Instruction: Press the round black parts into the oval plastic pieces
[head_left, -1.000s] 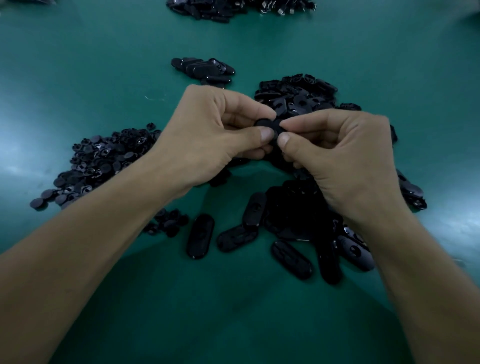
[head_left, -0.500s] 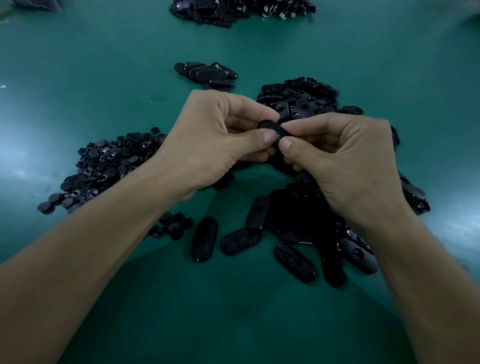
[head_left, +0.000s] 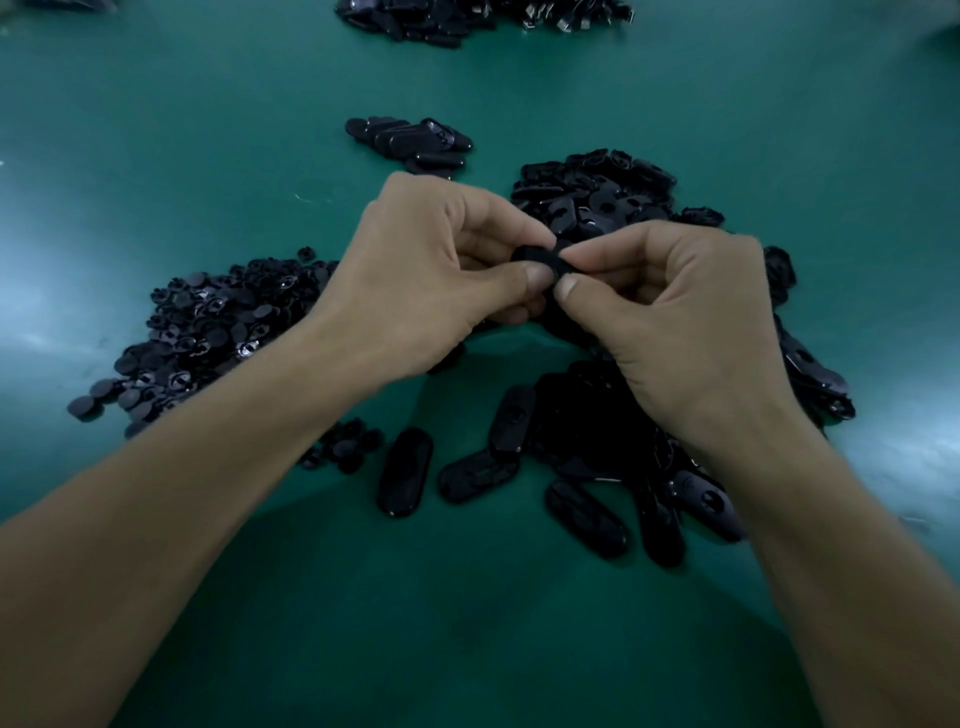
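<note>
- Hardly anything has shifted: the left hand (head_left: 415, 291) and right hand (head_left: 675, 322) still meet above the green table (head_left: 156, 130), thumbs and forefingers pinching one black piece (head_left: 540, 254) between them.
- Nearest lie loose oval pieces (head_left: 405, 473), some under the right wrist.
- Left of the hands spreads a heap of round black parts (head_left: 208, 322).
- Far right sits a second oval pile (head_left: 597, 192), with a small stack (head_left: 410, 140) to its left.
</note>
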